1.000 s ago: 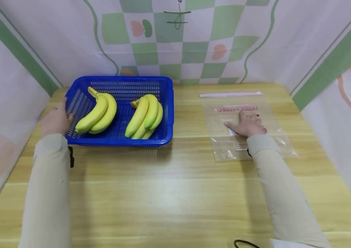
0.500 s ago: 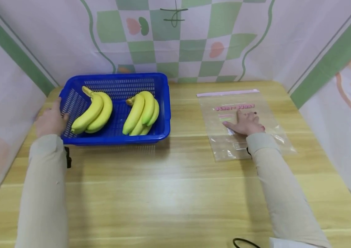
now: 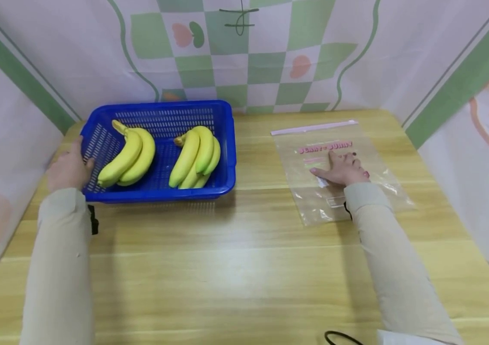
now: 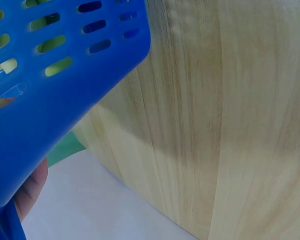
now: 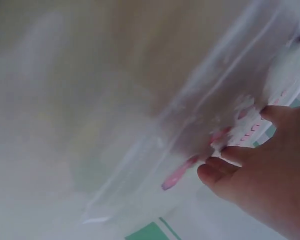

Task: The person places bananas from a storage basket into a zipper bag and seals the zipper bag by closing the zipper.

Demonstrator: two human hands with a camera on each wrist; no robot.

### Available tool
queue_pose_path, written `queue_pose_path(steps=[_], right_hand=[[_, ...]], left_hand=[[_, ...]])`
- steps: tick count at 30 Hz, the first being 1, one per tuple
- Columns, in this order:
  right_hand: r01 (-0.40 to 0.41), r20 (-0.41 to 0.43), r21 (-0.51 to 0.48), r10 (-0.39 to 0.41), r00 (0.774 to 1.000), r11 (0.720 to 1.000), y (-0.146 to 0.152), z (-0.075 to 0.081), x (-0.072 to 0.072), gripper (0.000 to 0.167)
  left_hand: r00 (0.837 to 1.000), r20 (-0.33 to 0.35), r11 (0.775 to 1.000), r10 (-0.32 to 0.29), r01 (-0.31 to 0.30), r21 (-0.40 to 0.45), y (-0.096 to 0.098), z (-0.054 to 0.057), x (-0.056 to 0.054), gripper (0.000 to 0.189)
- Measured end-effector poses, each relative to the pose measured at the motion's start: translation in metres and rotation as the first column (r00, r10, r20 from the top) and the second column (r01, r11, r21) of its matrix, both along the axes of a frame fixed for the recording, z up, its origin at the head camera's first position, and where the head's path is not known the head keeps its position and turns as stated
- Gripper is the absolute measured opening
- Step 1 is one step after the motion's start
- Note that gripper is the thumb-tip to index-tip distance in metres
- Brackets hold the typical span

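Note:
My left hand point(image 3: 69, 167) grips the left rim of a blue plastic basket point(image 3: 158, 195), with the thumb at the inner side. In the left wrist view, part of the hand point(image 4: 34, 187) shows behind the basket's slotted wall point(image 4: 65, 105). Two bunches of bananas lie inside, one bunch point(image 3: 130, 155) on the left and another bunch point(image 3: 197, 155) on the right. On the right, my right hand point(image 3: 343, 170) rests with spread fingers on a clear zip bag point(image 3: 302, 187) that lies flat, a pink strip along its far edge. Close up, the fingertips point(image 5: 210, 172) touch the bag's film point(image 5: 155, 150).
The wooden table point(image 3: 227, 268) ends at a cloth backdrop point(image 3: 266, 62) with a green check pattern, which also rises at both sides. A black cable point(image 3: 341, 337) lies at the near edge, beside the right sleeve.
The bag has turned slightly under my right hand, its pink-edged end now tilted up toward the right. My left hand keeps its hold on the basket. The head view has shifted a little.

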State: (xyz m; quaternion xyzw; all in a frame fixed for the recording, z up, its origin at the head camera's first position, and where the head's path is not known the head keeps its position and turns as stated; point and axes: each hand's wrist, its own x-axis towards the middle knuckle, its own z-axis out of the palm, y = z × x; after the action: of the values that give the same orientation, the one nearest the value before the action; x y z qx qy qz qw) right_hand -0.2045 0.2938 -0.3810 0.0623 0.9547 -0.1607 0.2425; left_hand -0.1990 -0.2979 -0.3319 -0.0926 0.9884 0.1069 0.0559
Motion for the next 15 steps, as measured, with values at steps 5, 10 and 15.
queue_pose_path(steps=[5, 10, 15], right_hand=[[0.005, 0.017, 0.016, -0.005, 1.0, 1.0, -0.0028, 0.0044, -0.0031, 0.1], [-0.027, 0.033, 0.042, 0.025, 0.999, 0.999, -0.0033, 0.0062, -0.0058, 0.098], [-0.068, 0.041, 0.036, 0.066, 0.997, 0.997, -0.0019, 0.0067, -0.006, 0.096]], left_hand=[[1.0, -0.004, 1.0, -0.005, 0.005, -0.005, -0.0028, -0.0024, -0.0009, 0.067], [1.0, -0.007, 1.0, -0.006, 0.006, -0.013, -0.0026, -0.0037, -0.0019, 0.068], [1.0, -0.018, 1.0, -0.006, 0.005, -0.024, -0.0021, -0.0044, -0.0022, 0.067]])
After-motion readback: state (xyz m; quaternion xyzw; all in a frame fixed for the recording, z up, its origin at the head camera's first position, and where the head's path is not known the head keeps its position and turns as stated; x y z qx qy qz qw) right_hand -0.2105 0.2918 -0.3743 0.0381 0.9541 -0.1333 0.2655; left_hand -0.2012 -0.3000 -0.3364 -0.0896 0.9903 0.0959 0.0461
